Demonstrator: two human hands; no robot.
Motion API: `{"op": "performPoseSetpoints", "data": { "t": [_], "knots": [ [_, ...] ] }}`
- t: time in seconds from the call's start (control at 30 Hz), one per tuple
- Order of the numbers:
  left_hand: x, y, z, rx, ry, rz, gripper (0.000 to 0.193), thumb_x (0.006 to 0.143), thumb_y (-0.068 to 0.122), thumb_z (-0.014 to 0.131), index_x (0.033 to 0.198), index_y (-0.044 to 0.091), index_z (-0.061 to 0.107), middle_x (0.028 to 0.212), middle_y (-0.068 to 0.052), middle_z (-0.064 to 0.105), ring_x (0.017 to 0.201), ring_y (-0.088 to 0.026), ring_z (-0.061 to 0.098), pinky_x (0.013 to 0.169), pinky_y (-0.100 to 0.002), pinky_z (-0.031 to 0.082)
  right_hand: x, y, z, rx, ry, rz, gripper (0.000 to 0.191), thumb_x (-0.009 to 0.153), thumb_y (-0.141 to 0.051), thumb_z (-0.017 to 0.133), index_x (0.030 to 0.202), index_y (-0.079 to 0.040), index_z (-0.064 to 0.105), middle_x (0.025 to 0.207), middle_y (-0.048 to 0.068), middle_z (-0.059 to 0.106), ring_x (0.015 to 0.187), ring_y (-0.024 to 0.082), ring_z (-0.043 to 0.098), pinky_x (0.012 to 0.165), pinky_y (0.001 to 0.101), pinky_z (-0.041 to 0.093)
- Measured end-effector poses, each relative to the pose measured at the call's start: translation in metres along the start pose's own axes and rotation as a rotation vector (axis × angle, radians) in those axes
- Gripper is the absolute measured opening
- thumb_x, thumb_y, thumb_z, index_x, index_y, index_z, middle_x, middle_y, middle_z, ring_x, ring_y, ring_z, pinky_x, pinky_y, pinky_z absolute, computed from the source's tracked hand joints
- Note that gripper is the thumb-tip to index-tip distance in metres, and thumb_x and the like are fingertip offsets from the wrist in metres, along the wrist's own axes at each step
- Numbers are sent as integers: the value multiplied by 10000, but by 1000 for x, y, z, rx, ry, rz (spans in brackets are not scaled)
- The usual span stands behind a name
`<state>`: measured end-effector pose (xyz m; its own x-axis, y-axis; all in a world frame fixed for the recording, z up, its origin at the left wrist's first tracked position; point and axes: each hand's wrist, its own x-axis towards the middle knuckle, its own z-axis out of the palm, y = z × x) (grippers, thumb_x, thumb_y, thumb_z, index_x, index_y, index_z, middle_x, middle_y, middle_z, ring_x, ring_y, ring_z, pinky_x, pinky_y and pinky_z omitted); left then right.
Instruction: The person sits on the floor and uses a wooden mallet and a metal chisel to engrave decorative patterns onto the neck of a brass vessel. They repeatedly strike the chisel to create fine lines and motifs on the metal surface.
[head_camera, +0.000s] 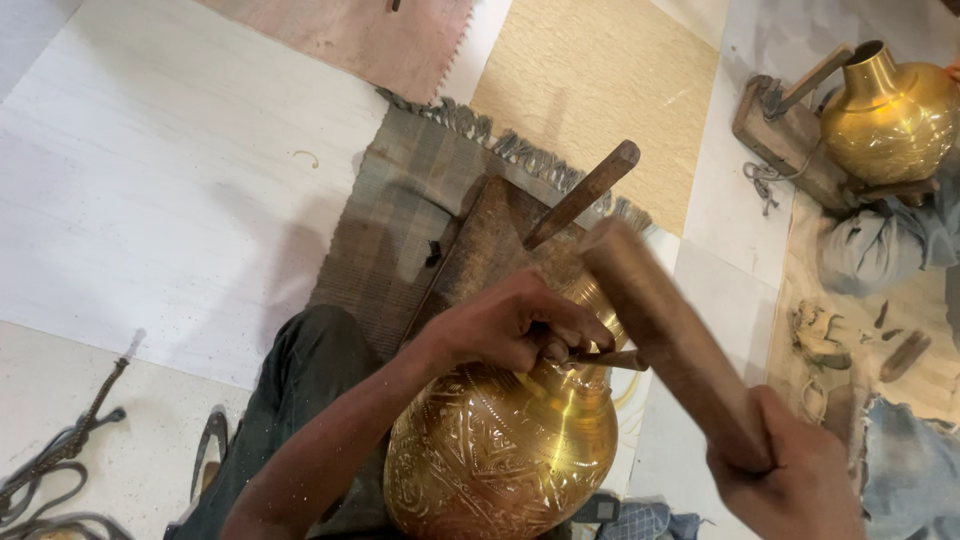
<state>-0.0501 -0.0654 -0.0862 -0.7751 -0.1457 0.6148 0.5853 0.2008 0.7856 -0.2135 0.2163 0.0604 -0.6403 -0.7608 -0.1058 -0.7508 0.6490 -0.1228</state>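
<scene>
The left hand (510, 325) is pinching a short, dark metal chisel (605, 357) between thumb and fingers, closed firmly around it, and is pressing its tip against the shoulder of a round, engraved, golden brass pot (500, 450) that is lying on its side between the person's legs, its patterned belly toward the camera and its neck pointing away toward a dark wooden block (490, 240). The chisel's long axis is running nearly level, left to right, with its free butt end projecting to the right of the fingers. The right hand (790, 470) is wrapping fully around the lower end of a thick, brown wooden mallet (670, 340), whose long axis is slanting from lower right up to upper left, so that the blurred head is hovering just above and slightly behind the chisel's butt; whether the two are touching cannot be told. The mallet is therefore lying to the right of the chisel grip, and the right hand is the farther of the two from the pot. A slim wooden stick (585, 192) is sticking up from the block behind, and a second, plain brass pot (885, 115) is standing well apart at upper right.
</scene>
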Motion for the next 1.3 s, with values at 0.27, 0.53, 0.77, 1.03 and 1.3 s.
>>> {"op": "performPoseSetpoints", "data": {
  "t": [0.27, 0.53, 0.77, 1.03, 1.3],
  "knots": [
    [1, 1, -4, -32, -78, -114, 449, 782, 71, 829, 1220, 102, 734, 643, 11, 683, 451, -47, 554, 441, -231, 450, -5, -13, 9, 14, 146, -94, 381, 637, -154, 858, 961, -40, 693, 711, 134, 700, 657, 179, 692, 636, 297, 538],
    [2, -2, -4, -11, -58, -89, 435, 791, 100, 864, 1206, 149, 741, 767, 27, 729, 510, -38, 588, 477, -226, 488, -3, -21, 5, 115, 118, -10, 381, 682, -122, 889, 1007, -55, 699, 704, 97, 667, 603, 150, 646, 609, 325, 545],
    [-5, -9, 2, 24, 3, -37, 491, 778, 116, 868, 1248, 147, 731, 703, 36, 704, 529, -38, 592, 526, -226, 493, -1, -27, 12, -2, 132, -32, 313, 707, -110, 864, 957, -39, 690, 679, 135, 680, 641, 158, 685, 621, 337, 553],
    [-5, -15, 3, -128, 164, -20, 412, 838, -37, 735, 1199, 160, 741, 810, -19, 739, 586, -61, 634, 527, -172, 508, -6, -26, 12, 176, 84, 21, 354, 689, -126, 905, 953, -16, 697, 680, 83, 667, 586, 176, 635, 574, 344, 539],
    [-13, 3, -1, -193, 333, -62, 422, 876, -120, 761, 1259, 42, 685, 1083, -121, 775, 986, -212, 800, 864, -362, 710, -14, -3, 80, 763, -116, 326, 446, 719, -25, 883, 1108, 40, 674, 638, 125, 679, 442, 193, 550, 383, 359, 403]
  ]
}}
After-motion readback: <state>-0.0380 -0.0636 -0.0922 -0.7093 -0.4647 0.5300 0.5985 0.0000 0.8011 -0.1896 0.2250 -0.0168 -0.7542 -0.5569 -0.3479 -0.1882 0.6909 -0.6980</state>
